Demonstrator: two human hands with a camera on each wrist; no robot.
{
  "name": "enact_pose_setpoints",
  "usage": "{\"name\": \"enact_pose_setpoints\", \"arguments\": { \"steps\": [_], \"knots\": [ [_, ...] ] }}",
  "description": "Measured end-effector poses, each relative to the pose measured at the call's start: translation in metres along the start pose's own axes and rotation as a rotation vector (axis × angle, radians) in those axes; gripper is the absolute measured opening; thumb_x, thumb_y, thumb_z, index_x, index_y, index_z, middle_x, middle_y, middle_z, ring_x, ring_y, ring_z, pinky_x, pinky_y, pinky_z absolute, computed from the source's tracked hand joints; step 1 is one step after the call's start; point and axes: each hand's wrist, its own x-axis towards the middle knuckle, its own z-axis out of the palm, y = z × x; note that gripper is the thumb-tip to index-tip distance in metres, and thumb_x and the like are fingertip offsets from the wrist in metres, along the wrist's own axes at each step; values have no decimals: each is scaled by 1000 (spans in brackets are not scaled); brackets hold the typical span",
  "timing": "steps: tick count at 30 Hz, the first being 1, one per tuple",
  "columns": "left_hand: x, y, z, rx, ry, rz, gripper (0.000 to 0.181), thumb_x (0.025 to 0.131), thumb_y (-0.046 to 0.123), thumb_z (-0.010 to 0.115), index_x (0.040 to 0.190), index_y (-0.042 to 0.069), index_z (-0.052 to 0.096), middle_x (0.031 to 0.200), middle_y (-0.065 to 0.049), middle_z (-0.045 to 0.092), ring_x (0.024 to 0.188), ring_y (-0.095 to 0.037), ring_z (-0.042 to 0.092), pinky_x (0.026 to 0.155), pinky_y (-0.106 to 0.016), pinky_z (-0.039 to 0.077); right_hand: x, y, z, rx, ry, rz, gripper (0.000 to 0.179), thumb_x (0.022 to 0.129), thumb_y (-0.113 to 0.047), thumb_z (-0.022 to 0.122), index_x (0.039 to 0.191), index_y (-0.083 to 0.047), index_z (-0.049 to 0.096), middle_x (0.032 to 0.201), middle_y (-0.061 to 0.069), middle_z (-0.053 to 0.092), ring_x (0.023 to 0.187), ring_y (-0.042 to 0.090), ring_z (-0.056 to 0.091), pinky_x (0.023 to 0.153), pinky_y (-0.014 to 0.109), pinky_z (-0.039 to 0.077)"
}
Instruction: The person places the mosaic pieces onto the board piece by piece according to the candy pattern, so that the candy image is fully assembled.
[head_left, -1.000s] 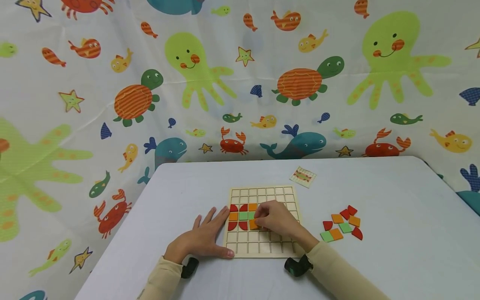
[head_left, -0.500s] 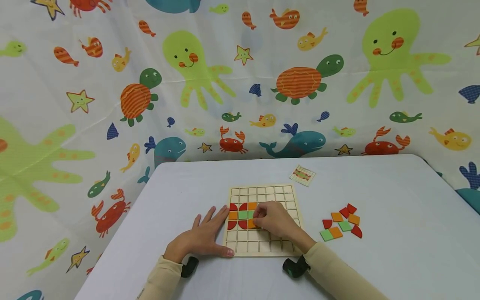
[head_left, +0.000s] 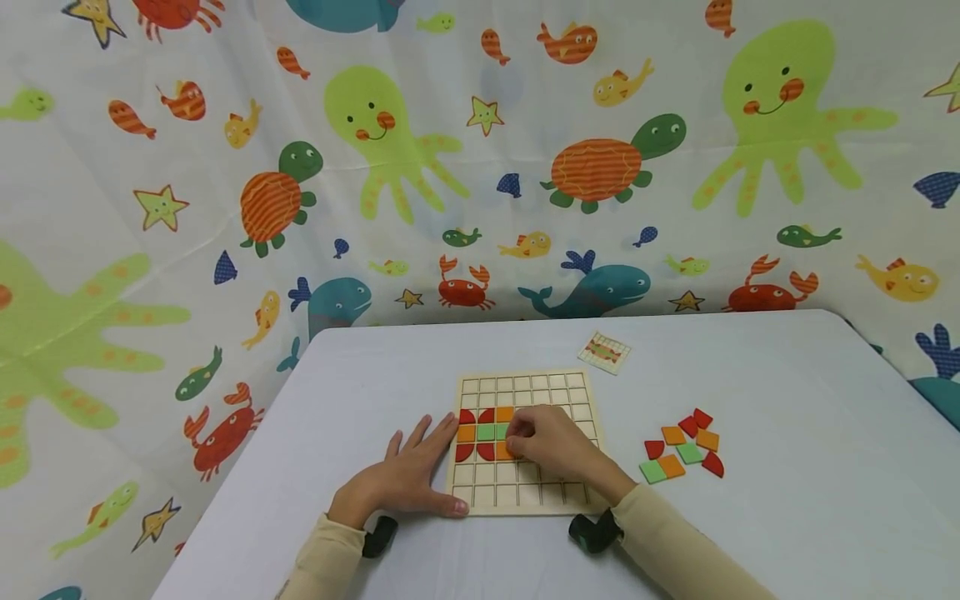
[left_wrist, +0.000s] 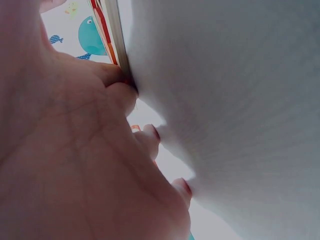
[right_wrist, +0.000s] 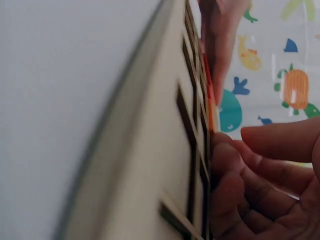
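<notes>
A square wooden grid board (head_left: 525,500) lies on the white table. Several tiles sit in its left columns: red quarter-round tiles (head_left: 465,452), orange squares (head_left: 467,432) and green squares (head_left: 486,432). My left hand (head_left: 401,479) rests with spread fingers at the board's left edge, thumb by the near left corner. My right hand (head_left: 551,437) reaches over the board, its curled fingers on an orange square tile (head_left: 502,451) in the third column. The hand covers part of that tile and the cells to its right. In the right wrist view the curled fingers (right_wrist: 227,157) meet the board surface.
To the right of the board lies a loose group of red quarter-round, orange and green tiles (head_left: 689,453). A small pattern card (head_left: 604,352) lies behind the board. Beyond the table hangs a cloth (head_left: 480,167) printed with sea animals.
The orange tile under my right fingers has shifted slightly left and lies flatter in its cell. The left hand keeps its place on the board's edge. The head view drifts slightly.
</notes>
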Motion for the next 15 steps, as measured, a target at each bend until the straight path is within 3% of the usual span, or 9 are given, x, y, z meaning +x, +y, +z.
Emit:
{"name": "enact_pose_setpoints", "arguments": {
  "steps": [8,15],
  "knots": [
    [0,0,2,4,5,1,127,79,61,90,173,13,20,179,-4,16,164,-37,1,124,-71,-2,-7,5,-26,108,-152,-2,15,105,-18,68,109,-5,77,89,0,75,75,17,69,70,30,57],
    [-1,1,1,-11,9,3,126,78,58,92,173,12,21,179,-5,16,164,-38,1,124,-71,-2,-19,8,-56,47,-126,-25,22,106,-19,69,120,-4,77,109,1,76,94,19,70,91,39,57]
  ]
}}
